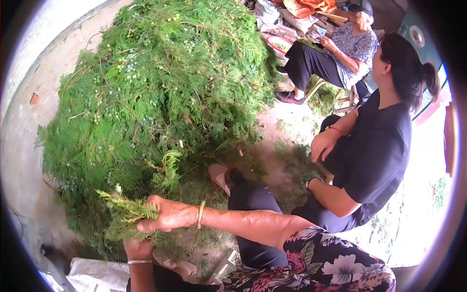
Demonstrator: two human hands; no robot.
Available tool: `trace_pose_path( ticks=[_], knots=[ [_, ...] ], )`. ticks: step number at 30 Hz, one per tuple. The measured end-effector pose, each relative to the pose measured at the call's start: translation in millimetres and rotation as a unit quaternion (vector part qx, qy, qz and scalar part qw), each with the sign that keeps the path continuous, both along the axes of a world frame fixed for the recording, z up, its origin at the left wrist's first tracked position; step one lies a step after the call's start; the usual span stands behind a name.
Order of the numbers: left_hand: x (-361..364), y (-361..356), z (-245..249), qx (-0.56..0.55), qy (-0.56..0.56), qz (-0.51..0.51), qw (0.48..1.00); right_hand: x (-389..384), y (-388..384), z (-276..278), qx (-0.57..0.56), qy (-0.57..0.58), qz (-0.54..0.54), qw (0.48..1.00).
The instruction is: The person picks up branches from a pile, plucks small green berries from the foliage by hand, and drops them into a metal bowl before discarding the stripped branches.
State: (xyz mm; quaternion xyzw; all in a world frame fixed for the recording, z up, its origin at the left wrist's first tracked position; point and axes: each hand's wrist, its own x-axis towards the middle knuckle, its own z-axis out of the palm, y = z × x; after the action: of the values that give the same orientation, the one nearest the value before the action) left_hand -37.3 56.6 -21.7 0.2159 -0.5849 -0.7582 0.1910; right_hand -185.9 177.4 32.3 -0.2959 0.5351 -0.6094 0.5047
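Observation:
A leafy green sprig [129, 208] is held low on the left, in front of a large heap of cut green branches [165, 82]. My right hand [168, 214], with a gold bangle at the wrist, comes across from the right and has its fingers closed on the sprig. Just below it, my left hand [138, 249], with a silver bangle, is closed round the sprig's lower part; its fingertips are partly hidden by the leaves.
A person in dark clothes [374, 151] sits close on the right. Another person in a patterned top [352, 46] sits farther back, beside a red-rimmed basin [279, 44]. A white sack [97, 273] lies at the bottom left. Loose greenery litters the floor.

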Motion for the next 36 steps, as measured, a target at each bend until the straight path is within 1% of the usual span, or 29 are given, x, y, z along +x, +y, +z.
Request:
trace_pose_path(
  ticks=[1, 2, 4, 5, 6, 8, 10, 11, 12, 13, 14, 15, 16, 17, 18, 19, 20, 21, 22, 23, 24, 26, 28, 29, 30, 32, 33, 34, 36],
  knots=[
    [0, -11, -2, 0.204, 0.002, 0.019, 0.979, -11, 9, 27, -0.021, -0.016, 0.054, 0.998],
    [4, -11, -4, 0.206, 0.003, 0.019, 0.978, -13, 8, 25, -0.02, -0.015, 0.053, 0.998],
    [4, 1, 18, 0.373, 0.022, 0.113, 0.921, -17, 1, 13, 0.014, 0.032, 0.003, 0.999],
    [19, -18, -20, 0.412, 0.072, 0.016, 0.908, -13, -8, -6, 0.031, 0.098, -0.075, 0.992],
    [20, -19, -38, 0.415, 0.072, 0.016, 0.907, -11, -11, -16, 0.034, 0.099, -0.075, 0.992],
    [19, -18, -63, 0.418, 0.086, 0.073, 0.901, -7, -14, -28, 0.132, 0.354, -0.228, 0.897],
    [10, -5, -56, 0.366, 0.075, 0.062, 0.925, -10, -10, -12, 0.146, 0.322, -0.212, 0.911],
    [1, 6, -43, 0.136, 0.057, 0.032, 0.989, -8, -8, -9, 0.179, 0.429, -0.215, 0.859],
    [-3, 15, -26, -0.106, 0.025, 0.011, 0.994, -3, -9, -7, 0.198, 0.527, -0.205, 0.801],
    [-1, 14, -22, 0.139, 0.065, 0.014, 0.988, -5, -7, -11, 0.147, 0.586, -0.215, 0.767],
    [2, 10, -24, 0.368, 0.117, 0.031, 0.922, -11, -5, -15, 0.087, 0.634, -0.225, 0.735],
    [2, 7, -30, 0.401, 0.084, 0.061, 0.91, -13, -5, -9, 0.037, 0.622, -0.239, 0.744],
    [-6, 9, -20, 0.441, 0.168, -0.002, 0.882, -15, -5, -1, -0.007, 0.61, -0.261, 0.748],
    [-11, 6, -24, 0.395, 0.165, 0.004, 0.904, -18, -5, 7, -0.045, 0.597, -0.26, 0.758],
    [-12, 12, -23, 0.234, 0.172, -0.014, 0.957, -19, -4, 14, -0.077, 0.586, -0.261, 0.763],
    [-11, 10, -29, 0.157, 0.087, 0.026, 0.983, -20, -1, 15, -0.124, 0.588, -0.235, 0.764],
    [-9, 11, -27, 0.154, 0.087, 0.039, 0.983, -20, 2, 20, -0.168, 0.59, -0.212, 0.76],
    [-12, 13, -22, 0.004, 0.068, 0.033, 0.997, -19, 2, 26, -0.193, 0.615, -0.224, 0.73],
    [-13, 13, -18, -0.145, 0.044, 0.026, 0.988, -18, 4, 24, -0.196, 0.615, -0.218, 0.732],
    [-11, 10, -16, -0.251, 0.036, 0.023, 0.967, -15, 9, 20, -0.166, 0.557, -0.186, 0.792],
    [-10, 9, -8, -0.25, 0.033, 0.025, 0.967, -13, 11, 17, -0.133, 0.495, -0.154, 0.845],
    [-11, 6, 10, -0.425, 0.018, 0.009, 0.905, -11, 5, 13, -0.138, 0.495, -0.17, 0.841],
    [-16, 6, -2, -0.46, 0.015, 0.047, 0.887, -10, 3, 11, -0.025, 0.549, -0.017, 0.835],
    [-18, 5, -12, -0.202, 0.044, 0.05, 0.977, -4, 2, 2, 0.025, 0.545, -0.013, 0.838],
    [-21, 5, -17, 0.071, 0.07, 0.049, 0.994, -1, 1, 3, 0.026, 0.545, -0.013, 0.838],
    [-23, 7, -21, 0.075, 0.048, 0.101, 0.991, 5, -1, 5, 0.063, 0.459, -0.03, 0.886],
    [-25, 5, -11, 0.27, 0.083, 0.1, 0.954, 6, -3, 2, 0.063, 0.459, -0.028, 0.886],
    [-27, 6, 1, 0.454, 0.114, 0.093, 0.879, 7, -6, -5, 0.081, 0.43, -0.048, 0.898],
    [-32, 15, 16, 0.443, 0.107, 0.119, 0.882, 6, -8, -16, 0.101, 0.402, -0.069, 0.907]
  ],
)
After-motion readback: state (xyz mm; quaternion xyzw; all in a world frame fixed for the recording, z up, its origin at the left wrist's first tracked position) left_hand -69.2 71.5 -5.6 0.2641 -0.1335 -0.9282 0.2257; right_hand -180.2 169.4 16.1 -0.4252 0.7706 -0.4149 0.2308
